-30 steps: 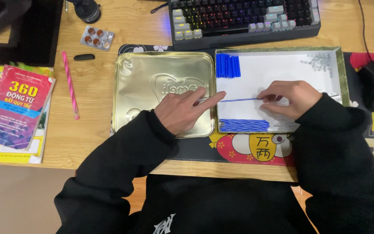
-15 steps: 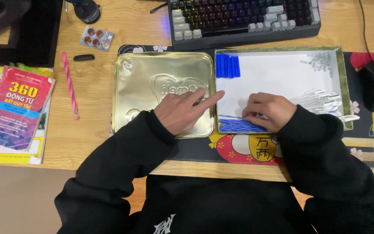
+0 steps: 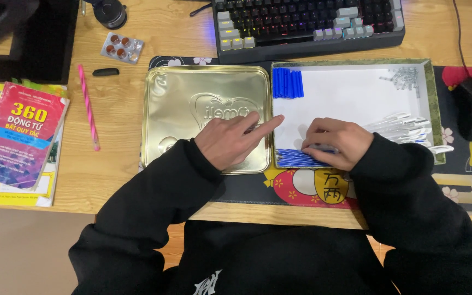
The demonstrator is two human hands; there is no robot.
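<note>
Looked like the sorting step: the right hand was down at the near edge of the white-lined box, fingers curled in over the row of blue refills lying along that edge. They seemed to be pinching something thin and pale there, maybe a pen part, but it was too hidden under the knuckles to say what, so how tight the grip was couldn't really be told. The left hand lay flat on the gold tin lid just beside the box, mostly relaxed, holding nothing, with its index finger stretched out so the tip reached the box's left wall. Both forearms came in from the near side of the table in black sleeves, wrists low. Inside the box, a tidy block of blue caps sat in the far left corner, a little heap of springs in the far right, and a fan of white barrels just right of the working hand. Judging by that, the next bit would need a fine fingertip pick from one of those piles, with the left hand keeping the box from sliding.
</note>
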